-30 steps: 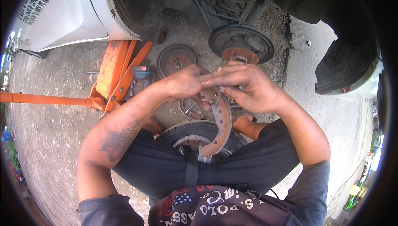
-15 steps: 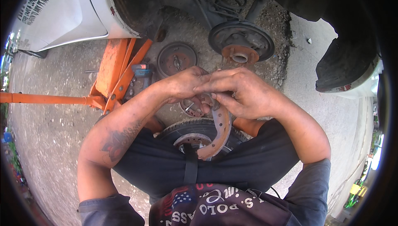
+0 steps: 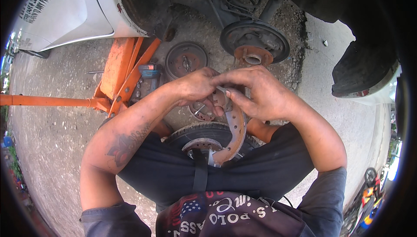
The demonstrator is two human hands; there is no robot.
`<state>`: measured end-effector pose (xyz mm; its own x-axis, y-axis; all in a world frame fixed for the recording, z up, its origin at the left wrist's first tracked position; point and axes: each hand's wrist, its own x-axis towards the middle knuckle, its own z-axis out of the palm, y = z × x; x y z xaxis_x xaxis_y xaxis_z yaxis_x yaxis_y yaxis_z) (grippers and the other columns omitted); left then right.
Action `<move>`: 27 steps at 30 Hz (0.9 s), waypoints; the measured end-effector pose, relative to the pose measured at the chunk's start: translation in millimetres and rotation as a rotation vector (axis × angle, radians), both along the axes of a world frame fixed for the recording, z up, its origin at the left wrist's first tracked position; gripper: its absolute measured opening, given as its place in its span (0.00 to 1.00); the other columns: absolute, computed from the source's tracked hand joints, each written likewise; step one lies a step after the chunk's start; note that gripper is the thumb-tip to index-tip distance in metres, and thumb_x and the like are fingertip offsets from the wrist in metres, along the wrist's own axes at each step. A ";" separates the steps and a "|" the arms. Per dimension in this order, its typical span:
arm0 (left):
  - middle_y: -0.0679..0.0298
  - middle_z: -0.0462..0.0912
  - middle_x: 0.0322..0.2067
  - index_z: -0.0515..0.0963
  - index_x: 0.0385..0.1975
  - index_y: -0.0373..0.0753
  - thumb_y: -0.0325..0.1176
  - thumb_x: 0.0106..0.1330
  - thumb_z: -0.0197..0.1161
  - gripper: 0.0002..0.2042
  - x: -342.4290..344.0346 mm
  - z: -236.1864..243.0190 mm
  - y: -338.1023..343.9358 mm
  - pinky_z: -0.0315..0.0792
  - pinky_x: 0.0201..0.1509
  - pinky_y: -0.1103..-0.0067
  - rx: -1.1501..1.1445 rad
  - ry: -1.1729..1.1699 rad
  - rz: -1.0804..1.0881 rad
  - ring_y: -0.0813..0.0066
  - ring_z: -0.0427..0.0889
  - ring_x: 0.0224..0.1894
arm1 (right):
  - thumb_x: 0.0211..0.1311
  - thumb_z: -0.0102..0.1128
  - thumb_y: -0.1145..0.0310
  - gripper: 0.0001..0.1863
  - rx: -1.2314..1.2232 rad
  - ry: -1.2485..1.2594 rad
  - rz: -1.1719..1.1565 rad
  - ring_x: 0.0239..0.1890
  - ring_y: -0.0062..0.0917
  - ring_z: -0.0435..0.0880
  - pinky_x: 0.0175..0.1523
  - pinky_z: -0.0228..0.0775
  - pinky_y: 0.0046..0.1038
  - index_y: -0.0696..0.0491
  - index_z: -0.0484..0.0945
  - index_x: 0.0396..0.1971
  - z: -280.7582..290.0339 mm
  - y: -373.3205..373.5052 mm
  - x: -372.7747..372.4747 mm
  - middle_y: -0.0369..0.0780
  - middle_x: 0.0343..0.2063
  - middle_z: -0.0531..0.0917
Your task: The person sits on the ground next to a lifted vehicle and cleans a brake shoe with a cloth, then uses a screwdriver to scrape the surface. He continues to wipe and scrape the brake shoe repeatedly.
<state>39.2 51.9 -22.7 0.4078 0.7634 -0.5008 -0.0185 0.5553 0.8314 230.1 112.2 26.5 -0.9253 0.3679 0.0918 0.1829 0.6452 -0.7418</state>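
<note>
My left hand (image 3: 200,86) is closed round the upper end of a curved, rusty brake shoe (image 3: 236,135), which hangs down between my knees over a tyre (image 3: 178,136) lying flat. My right hand (image 3: 256,93) meets it there, thumb and fingers pinching a small metal piece (image 3: 221,90) at the shoe's end; what exactly that piece is cannot be made out. A second shoe (image 3: 204,116) lies on the ground behind my hands. Beyond them are a round brake drum (image 3: 173,56) and the car's exposed backing plate (image 3: 232,37) with a rusty hub (image 3: 253,53).
An orange floor jack (image 3: 114,63) stands left, its long handle (image 3: 52,100) reaching leftward. A blue cordless tool (image 3: 149,74) lies beside it. A white car body (image 3: 61,6) and dark wheel-arch liners (image 3: 365,72) overhang. A motorcycle (image 3: 369,193) shows at the right rim.
My right hand has shifted slightly, its thumb now showing the small metal piece. The shoe has moved a little to the right. A motorcycle has come into view at the right rim.
</note>
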 end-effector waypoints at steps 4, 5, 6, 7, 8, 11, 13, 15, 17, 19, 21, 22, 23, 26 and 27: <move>0.44 0.84 0.34 0.73 0.48 0.19 0.31 0.76 0.49 0.16 3.0 1.1 -0.6 0.87 0.40 0.70 -0.003 0.042 -0.017 0.60 0.89 0.32 | 0.59 0.61 0.79 0.15 -0.083 -0.108 -0.035 0.40 0.33 0.87 0.48 0.79 0.34 0.58 0.79 0.47 2.6 2.4 1.2 0.44 0.33 0.85; 0.45 0.84 0.35 0.73 0.48 0.19 0.29 0.76 0.48 0.15 3.5 1.8 -0.8 0.87 0.41 0.69 -0.003 0.063 -0.021 0.60 0.89 0.32 | 0.59 0.62 0.78 0.14 -0.068 -0.108 -0.011 0.40 0.33 0.87 0.47 0.79 0.34 0.58 0.79 0.46 2.8 3.2 1.1 0.43 0.33 0.85; 0.45 0.84 0.36 0.73 0.48 0.20 0.28 0.75 0.48 0.15 3.7 2.8 -1.2 0.87 0.40 0.70 -0.010 0.040 -0.018 0.61 0.89 0.32 | 0.59 0.63 0.78 0.13 -0.053 -0.104 0.012 0.39 0.32 0.87 0.47 0.79 0.34 0.58 0.79 0.45 2.8 3.9 0.9 0.43 0.33 0.85; 0.45 0.84 0.37 0.74 0.48 0.20 0.28 0.75 0.48 0.15 3.8 4.0 -1.5 0.88 0.40 0.70 -0.017 0.021 -0.014 0.61 0.89 0.32 | 0.59 0.64 0.77 0.12 -0.045 -0.115 0.023 0.39 0.32 0.88 0.46 0.79 0.34 0.59 0.79 0.43 2.5 4.1 0.7 0.43 0.33 0.85; 0.45 0.84 0.38 0.74 0.48 0.20 0.27 0.74 0.48 0.14 3.8 5.3 -1.7 0.88 0.40 0.71 -0.024 0.003 -0.011 0.61 0.89 0.32 | 0.59 0.64 0.77 0.12 -0.053 -0.090 0.040 0.39 0.35 0.88 0.46 0.78 0.35 0.58 0.78 0.43 2.1 3.9 0.5 0.44 0.32 0.85; 0.44 0.83 0.41 0.75 0.49 0.21 0.26 0.74 0.47 0.15 3.3 9.2 -1.6 0.88 0.40 0.72 -0.023 0.005 -0.054 0.62 0.89 0.32 | 0.59 0.64 0.75 0.11 -0.087 -0.079 0.053 0.39 0.41 0.87 0.44 0.76 0.39 0.58 0.77 0.41 0.8 1.9 0.4 0.47 0.31 0.86; 0.44 0.83 0.42 0.75 0.50 0.21 0.27 0.74 0.48 0.15 3.4 10.7 -0.6 0.88 0.39 0.73 -0.023 0.038 -0.055 0.62 0.89 0.32 | 0.59 0.64 0.75 0.11 -0.099 -0.100 0.067 0.38 0.41 0.88 0.44 0.77 0.38 0.58 0.77 0.41 0.0 0.9 0.6 0.47 0.31 0.86; 0.43 0.83 0.43 0.75 0.50 0.21 0.28 0.74 0.48 0.15 3.5 10.4 0.3 0.88 0.39 0.74 -0.031 0.071 -0.050 0.62 0.89 0.33 | 0.59 0.65 0.76 0.11 -0.123 -0.096 0.040 0.39 0.41 0.88 0.44 0.77 0.38 0.58 0.77 0.41 -1.3 0.2 0.4 0.48 0.31 0.86; 0.42 0.83 0.43 0.75 0.50 0.21 0.28 0.74 0.48 0.16 3.1 8.4 0.8 0.88 0.39 0.73 -0.042 0.106 -0.043 0.61 0.90 0.33 | 0.58 0.65 0.77 0.10 -0.122 -0.084 0.021 0.39 0.41 0.88 0.44 0.77 0.38 0.58 0.78 0.41 -3.0 -0.3 -0.1 0.48 0.31 0.86; 0.42 0.83 0.43 0.76 0.50 0.22 0.28 0.74 0.48 0.16 2.8 4.9 1.5 0.88 0.38 0.74 -0.053 0.052 -0.012 0.61 0.90 0.33 | 0.58 0.65 0.78 0.10 -0.093 -0.063 0.010 0.39 0.41 0.88 0.43 0.78 0.38 0.58 0.78 0.40 -5.3 -0.8 -1.1 0.48 0.31 0.86; 0.43 0.84 0.42 0.76 0.50 0.22 0.29 0.74 0.47 0.16 2.4 1.4 1.9 0.88 0.37 0.74 -0.062 0.011 0.010 0.60 0.90 0.33 | 0.58 0.65 0.78 0.09 -0.114 -0.066 -0.013 0.38 0.39 0.88 0.43 0.78 0.38 0.59 0.79 0.39 -7.0 -1.6 -1.4 0.48 0.31 0.86; 0.43 0.84 0.42 0.76 0.51 0.22 0.29 0.74 0.47 0.16 2.3 -0.1 2.1 0.88 0.37 0.74 -0.067 -0.004 0.015 0.61 0.90 0.32 | 0.58 0.65 0.77 0.09 -0.124 -0.068 -0.024 0.38 0.39 0.88 0.43 0.78 0.37 0.59 0.80 0.39 -7.8 -2.1 -1.5 0.47 0.31 0.86; 0.44 0.84 0.42 0.77 0.51 0.23 0.29 0.75 0.47 0.16 1.7 -0.9 2.0 0.87 0.37 0.74 -0.080 -0.001 0.020 0.61 0.89 0.32 | 0.58 0.65 0.77 0.08 -0.131 -0.069 -0.029 0.38 0.38 0.89 0.43 0.78 0.37 0.59 0.80 0.39 -8.3 -2.5 -1.5 0.47 0.30 0.86; 0.44 0.84 0.42 0.77 0.51 0.22 0.29 0.75 0.47 0.17 -1.0 -0.8 1.8 0.87 0.36 0.74 -0.066 0.024 -0.003 0.62 0.89 0.32 | 0.58 0.65 0.77 0.08 -0.142 -0.072 -0.032 0.38 0.37 0.89 0.44 0.78 0.37 0.58 0.81 0.39 -8.8 -2.9 -1.2 0.47 0.30 0.87; 0.44 0.84 0.42 0.77 0.51 0.22 0.30 0.75 0.47 0.17 -1.1 -0.3 1.7 0.87 0.36 0.74 -0.069 0.021 -0.005 0.62 0.89 0.32 | 0.58 0.65 0.76 0.09 -0.138 -0.074 -0.025 0.37 0.37 0.89 0.44 0.78 0.36 0.58 0.81 0.39 -8.8 -2.7 -0.9 0.47 0.30 0.87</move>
